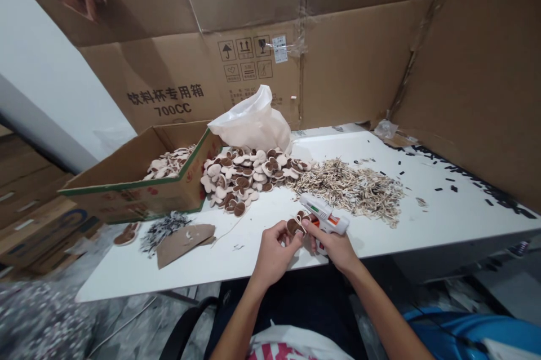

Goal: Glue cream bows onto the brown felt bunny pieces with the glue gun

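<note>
My left hand [274,252] pinches a small brown and cream ear-shaped piece [295,226] just above the near edge of the white table [422,225]. My right hand [333,244] is wrapped round a white glue gun [323,214], and its forefinger touches the same piece. The gun's nozzle end points up and to the left. Behind the hands lies a heap of similar brown and cream pieces [245,177]. To their right spreads a pile of thin pale strips [355,185].
An open cardboard box [139,180] with more pieces stands at the left. A white plastic bag [253,123] sits behind the heap. Cardboard sheets [338,67] wall the back and right. A brown card scrap [181,241], grey shreds [163,227], black bits [448,180] lie about.
</note>
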The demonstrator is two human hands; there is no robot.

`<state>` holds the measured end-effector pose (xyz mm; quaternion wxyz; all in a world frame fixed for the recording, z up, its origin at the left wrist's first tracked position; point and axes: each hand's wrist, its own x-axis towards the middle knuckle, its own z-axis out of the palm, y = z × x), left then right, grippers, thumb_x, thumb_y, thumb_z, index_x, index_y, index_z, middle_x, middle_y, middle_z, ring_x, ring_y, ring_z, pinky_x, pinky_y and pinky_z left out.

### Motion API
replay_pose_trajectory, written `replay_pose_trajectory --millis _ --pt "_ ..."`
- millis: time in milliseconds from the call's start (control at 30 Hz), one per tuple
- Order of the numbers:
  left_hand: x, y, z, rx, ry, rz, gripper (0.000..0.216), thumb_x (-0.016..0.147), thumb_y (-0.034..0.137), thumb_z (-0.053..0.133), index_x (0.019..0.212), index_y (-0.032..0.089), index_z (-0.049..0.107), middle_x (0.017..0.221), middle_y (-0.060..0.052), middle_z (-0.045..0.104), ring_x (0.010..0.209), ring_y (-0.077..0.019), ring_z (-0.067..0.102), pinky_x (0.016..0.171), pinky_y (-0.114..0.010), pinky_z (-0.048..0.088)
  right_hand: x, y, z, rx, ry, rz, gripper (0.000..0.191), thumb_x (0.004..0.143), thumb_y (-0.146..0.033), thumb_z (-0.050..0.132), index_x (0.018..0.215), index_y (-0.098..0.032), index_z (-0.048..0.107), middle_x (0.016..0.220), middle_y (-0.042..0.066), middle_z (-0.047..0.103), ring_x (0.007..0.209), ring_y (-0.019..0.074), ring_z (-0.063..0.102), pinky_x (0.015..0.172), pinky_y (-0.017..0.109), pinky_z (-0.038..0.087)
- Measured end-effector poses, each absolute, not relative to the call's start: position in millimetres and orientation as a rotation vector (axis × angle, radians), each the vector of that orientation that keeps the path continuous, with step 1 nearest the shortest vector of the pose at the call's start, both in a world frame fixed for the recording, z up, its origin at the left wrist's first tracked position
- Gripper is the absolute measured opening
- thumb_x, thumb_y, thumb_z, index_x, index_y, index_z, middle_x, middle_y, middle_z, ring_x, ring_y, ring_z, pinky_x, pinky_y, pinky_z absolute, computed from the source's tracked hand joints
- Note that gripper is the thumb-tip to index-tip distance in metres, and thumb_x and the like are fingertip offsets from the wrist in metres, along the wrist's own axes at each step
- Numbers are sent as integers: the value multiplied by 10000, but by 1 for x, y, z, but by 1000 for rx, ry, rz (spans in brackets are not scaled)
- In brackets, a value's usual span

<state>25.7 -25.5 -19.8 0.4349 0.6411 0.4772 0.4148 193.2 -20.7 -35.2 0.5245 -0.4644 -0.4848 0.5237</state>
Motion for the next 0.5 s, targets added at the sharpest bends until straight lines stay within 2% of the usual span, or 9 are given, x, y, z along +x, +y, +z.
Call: replay_pose_trajectory --millis 233,500 --pt "26 -27 -18 1594 1184 1053 321 901 438 661 741 172 579 645 38 434 626 -123 390 601 -241 329 193 -21 -34 -1112 -1152 1245 340 867 -533 743 873 -204 660 483 -43 576 450 147 515 498 278 423" --pt "25 -28 -14 1592 1156 1073 352 944 472 616 769 166 621 677 15 542 642 -131 457 624 -253 364 192 -21 -34 -1085 -1086 1274 322 853 -510 761 893 -207 661 481 -54 572 442 136 508 484 261 428"
